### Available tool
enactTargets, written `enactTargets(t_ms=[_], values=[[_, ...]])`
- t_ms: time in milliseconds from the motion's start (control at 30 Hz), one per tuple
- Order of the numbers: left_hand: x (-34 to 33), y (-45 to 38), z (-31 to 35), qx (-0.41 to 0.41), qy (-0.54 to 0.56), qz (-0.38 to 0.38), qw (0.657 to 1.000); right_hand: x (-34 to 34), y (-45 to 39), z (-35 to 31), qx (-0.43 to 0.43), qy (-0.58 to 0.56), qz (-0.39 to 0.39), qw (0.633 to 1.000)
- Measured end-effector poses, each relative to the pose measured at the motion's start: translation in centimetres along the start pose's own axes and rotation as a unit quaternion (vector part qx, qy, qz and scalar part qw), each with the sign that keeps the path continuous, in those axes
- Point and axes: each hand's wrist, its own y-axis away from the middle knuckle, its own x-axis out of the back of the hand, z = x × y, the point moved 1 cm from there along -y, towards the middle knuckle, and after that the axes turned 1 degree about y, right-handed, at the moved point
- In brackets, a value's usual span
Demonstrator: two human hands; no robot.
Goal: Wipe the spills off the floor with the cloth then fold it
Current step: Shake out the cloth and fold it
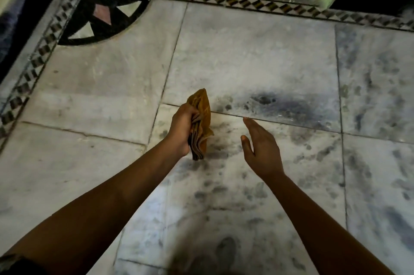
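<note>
Over on the left, our left hand [182, 130] has its fingers curled tight round the cloth [200, 124], a mustard-coloured bundle bunched up and held above the floor [257, 55], not touching it. Moving right, dark smudges [264, 100] spread across the pale marble just beyond the cloth, with more blotches trailing down towards us. We'd judge the wiping isn't finished, since those marks look wet or grimy. To do this well, we should press the cloth flat against the tile and draw it across the dark patch in overlapping strokes, turning to a clean face as it soils. Further right, our right hand [259, 147] hangs free with fingers straight and together, palm facing the cloth, holding nothing, ready to help spread it.
</note>
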Motion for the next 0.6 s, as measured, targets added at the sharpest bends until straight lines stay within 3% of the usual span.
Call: enactTargets(t_ms=[267,600], values=[[-5.1,11.8,7.5,0.025,0.025,-0.013,0.999,12.7,2.6,-8.3,-0.019,-0.049,0.003,0.999],[-10.7,34.3,19.6,0.027,0.042,-0.026,0.998,34.2,7.5,-22.5,-0.007,-0.072,0.026,0.997]])
